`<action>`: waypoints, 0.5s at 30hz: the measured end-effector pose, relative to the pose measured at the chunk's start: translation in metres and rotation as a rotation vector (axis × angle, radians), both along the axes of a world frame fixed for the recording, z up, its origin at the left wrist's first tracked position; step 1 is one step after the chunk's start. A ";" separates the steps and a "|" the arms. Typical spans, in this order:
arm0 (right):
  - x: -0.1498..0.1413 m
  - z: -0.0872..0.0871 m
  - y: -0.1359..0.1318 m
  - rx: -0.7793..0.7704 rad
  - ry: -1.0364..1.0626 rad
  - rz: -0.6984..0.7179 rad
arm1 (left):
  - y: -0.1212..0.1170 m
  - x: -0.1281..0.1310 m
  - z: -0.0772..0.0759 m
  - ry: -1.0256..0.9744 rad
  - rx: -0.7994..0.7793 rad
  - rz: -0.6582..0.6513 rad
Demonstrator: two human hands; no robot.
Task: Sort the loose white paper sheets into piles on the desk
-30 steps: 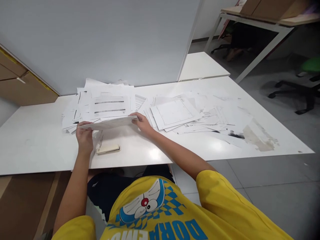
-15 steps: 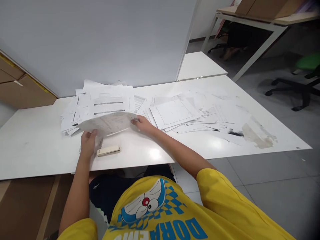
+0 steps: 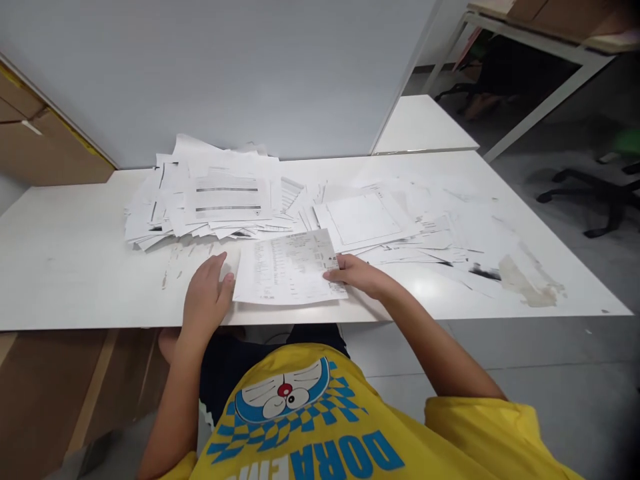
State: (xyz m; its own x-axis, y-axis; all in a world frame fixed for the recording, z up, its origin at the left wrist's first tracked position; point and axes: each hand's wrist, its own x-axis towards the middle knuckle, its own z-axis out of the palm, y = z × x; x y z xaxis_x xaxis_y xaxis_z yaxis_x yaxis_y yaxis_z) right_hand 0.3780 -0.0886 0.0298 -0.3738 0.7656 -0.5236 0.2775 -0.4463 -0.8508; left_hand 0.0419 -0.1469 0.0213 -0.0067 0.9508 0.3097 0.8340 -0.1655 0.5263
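A printed sheet of paper lies low over the front of the white table, its text facing up. My right hand pinches its right edge between thumb and fingers. Just off the sheet's left edge is my left hand, fingers stretched and thumb apart, holding nothing. Behind the sheet, to the left, a messy pile of papers is heaped against the panel. To the right, a second spread of papers has a bordered sheet on top. The stapler seen earlier is out of sight, possibly under the sheet.
The white table runs along a tall grey panel. A cardboard box stands at the back left, and brown stains mark the table's right end. A wheeled chair and another desk are at the right.
The sheet has moved right and now lies flatter, printed side up. My left hand has let go of it; my right hand still grips it. The stapler has gone from view.
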 end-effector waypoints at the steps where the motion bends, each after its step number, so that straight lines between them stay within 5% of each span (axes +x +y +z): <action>1: -0.001 0.000 -0.005 -0.003 -0.009 0.007 | 0.005 0.003 -0.003 0.021 -0.015 -0.013; 6: 0.008 0.000 -0.019 0.023 -0.126 0.009 | 0.018 0.008 -0.012 0.067 -0.060 -0.042; 15: 0.008 -0.007 -0.025 -0.031 -0.004 0.120 | 0.015 0.005 -0.013 -0.036 -0.122 -0.024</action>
